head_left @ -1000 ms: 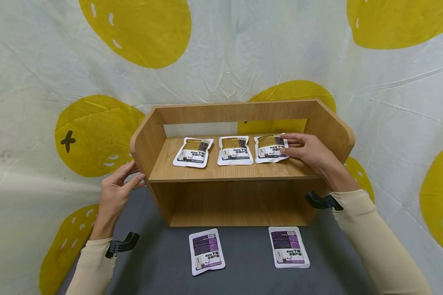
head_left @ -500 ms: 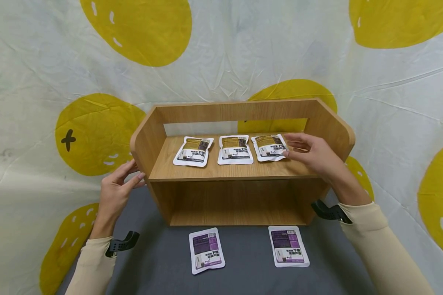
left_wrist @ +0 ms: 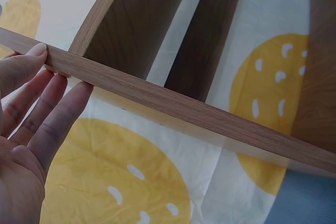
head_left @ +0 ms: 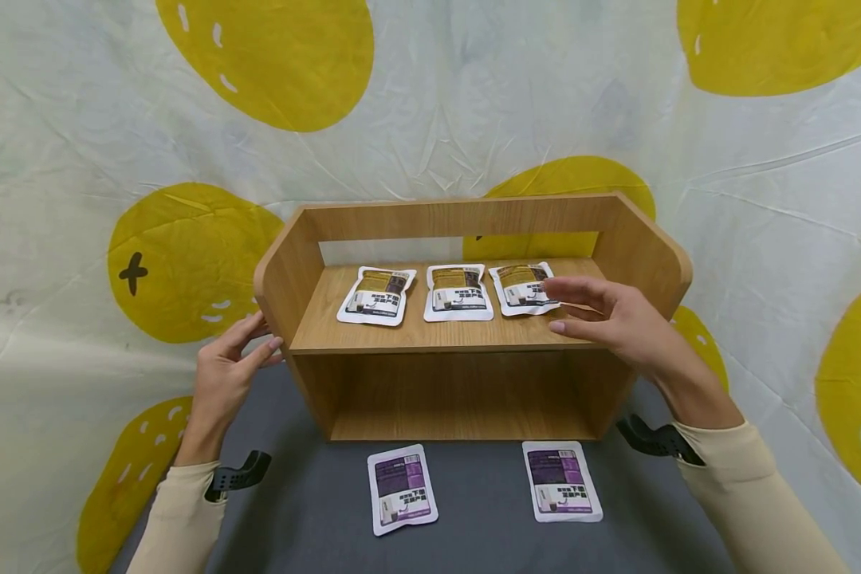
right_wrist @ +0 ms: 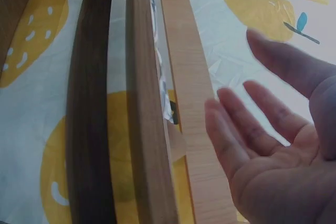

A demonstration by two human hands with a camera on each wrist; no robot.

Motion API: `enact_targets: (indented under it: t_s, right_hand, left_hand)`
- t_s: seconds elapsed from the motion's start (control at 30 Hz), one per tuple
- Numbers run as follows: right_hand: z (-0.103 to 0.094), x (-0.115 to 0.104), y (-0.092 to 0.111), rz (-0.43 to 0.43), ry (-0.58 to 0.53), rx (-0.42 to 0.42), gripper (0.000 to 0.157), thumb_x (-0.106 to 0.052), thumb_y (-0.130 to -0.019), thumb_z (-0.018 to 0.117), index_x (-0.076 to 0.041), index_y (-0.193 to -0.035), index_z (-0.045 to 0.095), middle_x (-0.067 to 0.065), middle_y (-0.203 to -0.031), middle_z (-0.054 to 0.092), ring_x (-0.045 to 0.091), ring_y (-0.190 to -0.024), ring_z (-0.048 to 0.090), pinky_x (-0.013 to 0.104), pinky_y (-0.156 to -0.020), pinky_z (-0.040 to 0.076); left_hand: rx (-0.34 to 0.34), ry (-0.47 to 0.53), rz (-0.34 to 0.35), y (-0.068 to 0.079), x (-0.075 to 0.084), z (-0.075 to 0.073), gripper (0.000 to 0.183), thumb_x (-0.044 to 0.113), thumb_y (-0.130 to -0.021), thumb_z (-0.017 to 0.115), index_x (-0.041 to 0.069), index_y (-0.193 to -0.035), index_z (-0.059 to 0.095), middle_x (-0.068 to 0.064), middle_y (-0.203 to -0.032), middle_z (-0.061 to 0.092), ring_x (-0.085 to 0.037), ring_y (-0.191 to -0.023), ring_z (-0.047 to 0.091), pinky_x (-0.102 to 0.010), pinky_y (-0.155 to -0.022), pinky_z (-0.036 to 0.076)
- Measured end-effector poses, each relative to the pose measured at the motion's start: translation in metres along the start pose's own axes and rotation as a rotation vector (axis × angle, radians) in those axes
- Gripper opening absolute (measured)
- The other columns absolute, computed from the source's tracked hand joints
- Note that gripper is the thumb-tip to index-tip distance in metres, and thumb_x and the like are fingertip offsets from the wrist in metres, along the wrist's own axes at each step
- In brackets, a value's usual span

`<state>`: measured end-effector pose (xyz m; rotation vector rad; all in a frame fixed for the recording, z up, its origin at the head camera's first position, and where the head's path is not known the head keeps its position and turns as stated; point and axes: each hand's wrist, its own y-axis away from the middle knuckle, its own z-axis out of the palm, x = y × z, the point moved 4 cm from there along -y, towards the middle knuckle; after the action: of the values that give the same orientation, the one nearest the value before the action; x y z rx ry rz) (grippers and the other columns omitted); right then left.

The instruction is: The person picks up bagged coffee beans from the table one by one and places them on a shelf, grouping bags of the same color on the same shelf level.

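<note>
A two-tier wooden shelf (head_left: pixel 466 348) stands upright against the patterned cloth. My left hand (head_left: pixel 222 375) holds its left side panel, the thumb on the front edge and the fingertips (left_wrist: pixel 85 88) at the outer face. Three white pouches with gold-and-black labels lie in a row on the upper board: a left pouch (head_left: pixel 376 296), a middle pouch (head_left: pixel 458 293) and a right pouch (head_left: pixel 522 288). My right hand (head_left: pixel 624 323) hovers just right of the right pouch, fingers loosely bent, holding nothing. In the right wrist view, its thumb and fingers are spread apart.
Two white pouches with purple labels, a left one (head_left: pixel 402 489) and a right one (head_left: pixel 563 481), lie on the dark grey table (head_left: pixel 473 546) in front of the shelf. Cloth with yellow shapes (head_left: pixel 430 96) hangs behind.
My right hand has let go of the right gold-labelled pouch and drawn back toward me, its thumb and fingers opening. That pouch shifted slightly left. The left hand stays on the side panel.
</note>
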<state>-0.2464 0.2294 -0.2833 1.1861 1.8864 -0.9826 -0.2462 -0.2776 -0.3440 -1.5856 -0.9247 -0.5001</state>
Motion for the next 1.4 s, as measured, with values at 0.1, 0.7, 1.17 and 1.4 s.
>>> enact_targets:
  t_s: [0.1,0.7,1.17,1.4]
  right_hand:
    - [0.004,0.003,0.002,-0.061,-0.025,-0.069,0.052,-0.014,-0.092,0.077,-0.009,-0.141,0.060,0.014,-0.142,0.059,0.027,-0.132,0.057,0.016,-0.103,0.050]
    - [0.042,0.006,0.031,-0.323,-0.001,-0.459,0.058,-0.005,-0.090,0.076,-0.013,-0.144,0.057,0.007,-0.147,0.057,0.013,-0.137,0.051,0.019,-0.112,0.043]
    - [0.068,0.040,0.042,-0.263,0.008,-0.557,0.049,-0.012,-0.094,0.073,-0.015,-0.141,0.059,0.002,-0.142,0.061,0.016,-0.130,0.058,0.029,-0.109,0.050]
    - [0.077,0.057,0.048,-0.241,0.026,-0.574,0.052,-0.019,-0.093,0.075,-0.014,-0.142,0.059,0.006,-0.141,0.062,0.019,-0.129,0.058,0.029,-0.110,0.050]
  left_hand:
    - [0.002,-0.008,-0.002,0.000,0.000,0.000,0.056,-0.009,-0.092,0.067,0.011,-0.144,0.059,-0.005,-0.127,0.066,-0.014,-0.114,0.066,-0.030,-0.076,0.063]
    - [-0.004,0.011,-0.002,0.000,-0.001,-0.001,0.056,-0.009,-0.092,0.067,0.010,-0.144,0.059,-0.007,-0.128,0.065,-0.015,-0.114,0.065,-0.032,-0.075,0.063]
    - [-0.008,0.008,0.004,0.000,0.000,0.000,0.057,-0.009,-0.092,0.067,0.011,-0.144,0.058,-0.007,-0.128,0.065,-0.015,-0.113,0.065,-0.033,-0.075,0.063]
    - [-0.007,-0.015,0.002,0.000,0.000,0.001,0.058,-0.009,-0.092,0.067,0.013,-0.145,0.058,-0.007,-0.130,0.065,-0.014,-0.114,0.065,-0.031,-0.075,0.063]
